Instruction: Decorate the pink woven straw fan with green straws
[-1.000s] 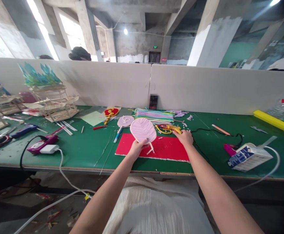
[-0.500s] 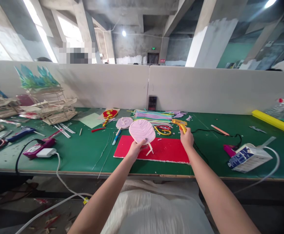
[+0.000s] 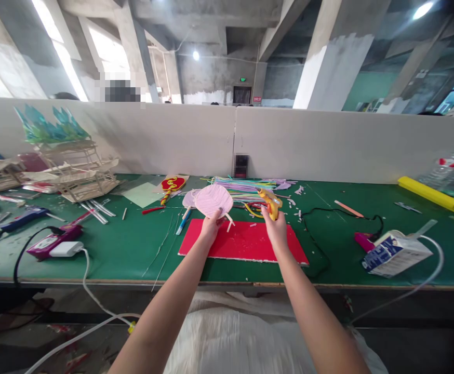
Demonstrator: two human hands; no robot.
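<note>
My left hand (image 3: pixel 212 227) grips a pale pink fan-shaped piece (image 3: pixel 213 200) near its short stem, holding it up over the red board (image 3: pixel 246 244). Ridged lines run across the piece. To the right, my right hand (image 3: pixel 276 223) is closed round a yellow hot glue gun (image 3: pixel 269 201), its nozzle pointing left toward the pink piece but apart from it. Behind them lies a bundle of pastel strips (image 3: pixel 235 184). A second pale pink piece (image 3: pixel 189 199) is partly hidden behind the held one. A blue and white pen-like tool (image 3: pixel 183 221) rests beside the board.
Wooden frames (image 3: pixel 79 179) and a purple power strip (image 3: pixel 51 243) stand on the left. A red and yellow fan-shaped piece (image 3: pixel 172 185) lies further back. On the right are a milk carton (image 3: pixel 396 253), a yellow roll (image 3: pixel 429 194) and a black cord (image 3: pixel 328 210). A white partition (image 3: pixel 308 143) runs behind.
My right hand has brought the glue gun leftward, closer to the pink piece. My left hand has shifted the piece slightly left and up. The view has turned a little.
</note>
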